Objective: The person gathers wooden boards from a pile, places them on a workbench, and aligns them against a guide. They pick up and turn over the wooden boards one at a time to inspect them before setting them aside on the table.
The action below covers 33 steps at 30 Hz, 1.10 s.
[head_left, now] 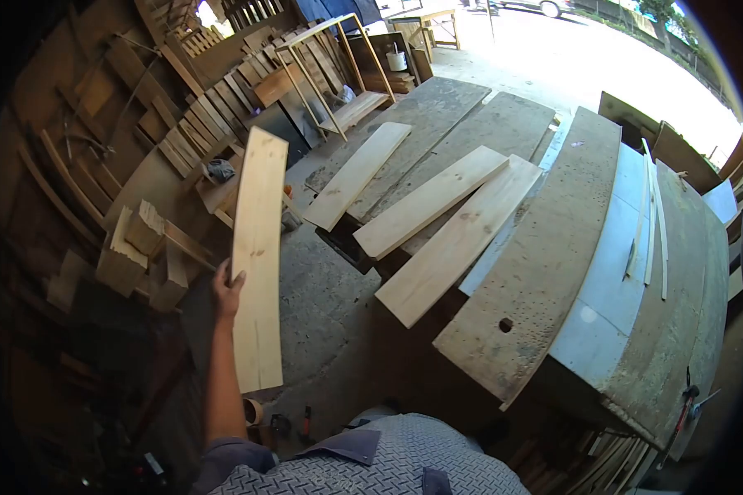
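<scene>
My left hand (227, 289) grips a long pale wooden plank (258, 256) by its left edge, thumb on the near face. The plank stands nearly upright over the floor at my left, and its knots show. Three similar boards lie on the workbench to the right: a short board (359, 175), a middle board (431, 200) and a longer board (462, 239). The middle and longer boards touch or overlap near their far ends. My right hand is out of view.
The workbench (545, 239) has worn brown slabs and a pale blue strip (607, 272) with thin sticks (654, 214) on it. Stacked timber (136, 239) stands at left. A light wooden frame (343, 78) is behind. Pliers or a similar tool (687, 404) lie at the bench's right corner.
</scene>
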### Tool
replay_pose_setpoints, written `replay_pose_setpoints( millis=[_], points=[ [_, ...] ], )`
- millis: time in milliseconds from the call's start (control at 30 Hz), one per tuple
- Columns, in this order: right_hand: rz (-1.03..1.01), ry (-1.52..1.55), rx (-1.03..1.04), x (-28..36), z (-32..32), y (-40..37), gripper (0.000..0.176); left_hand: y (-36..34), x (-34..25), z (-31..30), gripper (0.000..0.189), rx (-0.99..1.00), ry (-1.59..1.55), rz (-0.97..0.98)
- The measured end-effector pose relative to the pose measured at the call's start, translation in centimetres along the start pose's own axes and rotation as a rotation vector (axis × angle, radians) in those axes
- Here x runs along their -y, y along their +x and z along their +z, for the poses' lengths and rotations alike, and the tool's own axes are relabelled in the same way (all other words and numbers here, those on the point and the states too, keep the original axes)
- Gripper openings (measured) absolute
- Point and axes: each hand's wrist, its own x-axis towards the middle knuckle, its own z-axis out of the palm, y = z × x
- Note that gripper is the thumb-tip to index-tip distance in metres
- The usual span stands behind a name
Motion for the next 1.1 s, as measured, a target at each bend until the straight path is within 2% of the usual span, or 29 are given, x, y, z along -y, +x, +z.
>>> replay_pose_setpoints(
  millis=[133,167,200,233,267,300,333,400,467,533,567,600,633,700,767,800,833,867,933,967,1000,1067,1100],
  points=[
    [0.112,-0.062,0.064,7.0,3.2,-8.9,0.040,5.4,2.8,6.3,0.043,0.147,-0.115,0.031],
    [0.140,-0.073,0.068,5.7,7.8,-11.4,0.040,6.5,2.6,8.0,0.043,0.187,-0.117,0.045],
    [0.171,-0.082,0.056,-1.9,5.4,-13.5,0.040,7.3,2.3,9.9,0.042,0.210,-0.171,0.039],
    [0.555,0.152,-0.486,-1.7,-2.4,-12.4,0.030,8.1,1.4,11.9,0.042,0.229,-0.226,0.036],
    [0.908,0.388,-1.044,2.6,-9.3,-10.0,0.025,8.8,0.6,13.9,0.042,0.284,-0.305,0.027],
    [1.053,0.601,-1.117,8.0,-18.9,-7.2,0.029,9.5,-0.3,15.9,0.041,0.336,-0.384,0.018],
    [1.017,0.422,-1.144,11.1,-25.0,-4.9,0.029,10.1,-1.5,17.9,0.041,0.384,-0.417,0.032],
    [0.735,0.534,-1.270,18.8,-33.3,2.0,0.027,10.5,-4.1,21.7,0.041,0.468,-0.543,0.034],
    [0.496,0.813,-1.148,25.9,-36.4,10.6,0.025,10.7,-6.3,26.1,0.041,0.545,-0.696,0.027],
    [0.399,0.801,-0.773,33.7,-36.7,18.0,0.032,9.9,-7.8,30.4,0.042,0.609,-0.804,-0.026],
    [0.227,0.892,-0.663,34.4,-34.2,21.3,0.039,9.5,-8.7,32.2,0.043,0.637,-0.850,-0.060],
    [0.268,0.973,-0.571,36.4,-32.1,23.9,0.044,9.1,-9.9,33.4,0.043,0.653,-0.868,-0.062],
    [0.243,1.192,-0.486,38.8,-31.0,25.8,0.046,8.5,-10.8,34.1,0.044,0.670,-0.883,-0.070],
    [0.350,1.395,-0.476,42.3,-29.0,28.1,0.047,7.6,-12.6,35.0,0.044,0.697,-0.961,-0.103],
    [0.462,1.541,-0.630,44.7,-29.3,29.0,0.039,7.6,-12.5,35.3,0.045,0.740,-1.049,-0.155],
    [0.473,1.538,-0.652,44.7,-29.4,29.2,0.039,8.1,-12.0,35.5,0.043,0.883,-1.049,-0.167],
    [0.489,1.467,-0.800,44.4,-29.4,29.2,0.036,8.6,-11.4,35.7,0.041,1.026,-1.046,-0.178],
    [0.503,1.393,-0.948,44.2,-29.2,29.2,0.033,9.2,-10.1,36.1,0.041,1.050,-1.053,-0.175],
    [0.520,1.365,-0.996,43.0,-28.2,28.3,0.034,10.0,-6.4,37.0,0.035,1.168,-0.818,-0.024],
    [0.534,1.339,-1.019,42.5,-27.5,27.0,0.034,9.8,-4.4,37.0,0.034,1.153,-0.677,-0.043],
    [0.684,1.162,-0.990,41.9,-26.9,25.4,0.033,9.6,-2.4,36.7,0.035,1.135,-0.541,-0.051],
    [0.785,1.043,-1.076,41.0,-24.1,22.5,0.033,7.4,1.6,34.2,0.037,1.301,-0.221,-0.017],
    [0.868,0.932,-1.121,41.2,-22.9,21.5,0.033,6.9,2.9,32.4,0.045,1.418,-0.130,-0.081]
  ],
)
